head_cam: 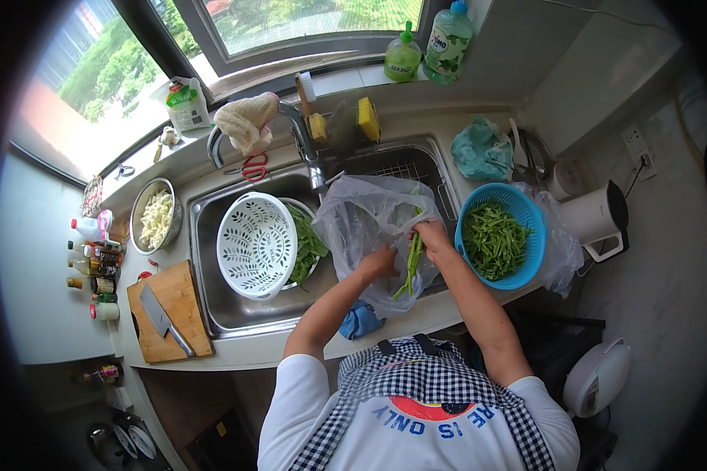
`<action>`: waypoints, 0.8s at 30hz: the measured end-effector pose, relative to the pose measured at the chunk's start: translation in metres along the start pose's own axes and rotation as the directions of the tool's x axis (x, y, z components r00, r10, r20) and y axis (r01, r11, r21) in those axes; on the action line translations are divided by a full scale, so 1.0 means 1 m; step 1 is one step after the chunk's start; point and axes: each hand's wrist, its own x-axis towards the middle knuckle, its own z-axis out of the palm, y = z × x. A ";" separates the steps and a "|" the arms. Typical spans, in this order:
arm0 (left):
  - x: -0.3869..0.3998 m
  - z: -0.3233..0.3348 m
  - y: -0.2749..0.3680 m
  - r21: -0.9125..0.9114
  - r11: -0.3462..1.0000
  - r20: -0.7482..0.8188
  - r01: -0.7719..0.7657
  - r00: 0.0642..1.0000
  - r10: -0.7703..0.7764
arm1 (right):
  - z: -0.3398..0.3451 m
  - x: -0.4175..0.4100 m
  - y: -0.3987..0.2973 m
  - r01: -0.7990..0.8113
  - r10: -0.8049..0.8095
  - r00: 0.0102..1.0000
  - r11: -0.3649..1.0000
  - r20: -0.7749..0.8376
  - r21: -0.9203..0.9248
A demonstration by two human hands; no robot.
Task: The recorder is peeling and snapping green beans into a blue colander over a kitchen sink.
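Note:
My right hand (431, 240) grips a small bunch of long green vegetable stalks (413, 265), whose lower ends point down towards me. Beneath both hands a thin clear plastic bag (353, 206) is spread over the right basin of the sink. My left hand (380, 261) is at the bag, left of the stalks; its fingers are partly hidden, so I cannot tell whether it pinches the plastic. A blue plastic colander (537, 250) of cut green pieces (495, 238) stands to the right. In the left basin, a white colander (256, 244) leans over a bowl of leafy greens (306, 244).
A cleaver (158, 312) lies on a wooden cutting board (185, 300) at the left. Behind the basins rises the faucet (312, 159), near red-handled scissors (254, 167). A metal bowl (177, 221) holds pale vegetable pieces. A blue cloth (359, 321) lies on the front edge; an electric kettle (595, 218) stands far right.

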 end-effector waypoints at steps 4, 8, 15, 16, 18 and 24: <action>0.017 0.018 -0.015 0.016 0.999 -0.052 -0.028 0.998 0.028 | 0.000 -0.043 -0.026 0.018 -0.021 0.977 1.000 0.214 0.013; 0.055 0.050 -0.056 0.074 0.949 -0.271 -0.305 0.910 0.314 | -0.005 -0.108 -0.055 -0.010 0.064 0.873 0.993 0.484 -0.114; 0.064 0.044 -0.044 0.159 0.918 -0.194 -0.363 0.900 0.389 | -0.066 -0.162 -0.099 -0.199 0.150 0.685 0.980 0.713 -0.015; 0.050 0.032 -0.028 0.076 0.953 -0.176 -0.295 0.936 0.304 | -0.078 -0.170 -0.104 -0.192 0.185 0.709 0.979 0.681 -0.065; 0.039 0.023 -0.034 -0.031 0.964 -0.154 -0.263 0.955 0.255 | -0.086 -0.195 -0.122 -0.183 0.220 0.716 0.975 0.662 -0.126; 0.036 0.030 -0.053 0.024 0.948 -0.260 -0.317 0.914 0.312 | -0.121 -0.232 -0.129 0.020 0.190 0.760 0.949 0.622 -0.315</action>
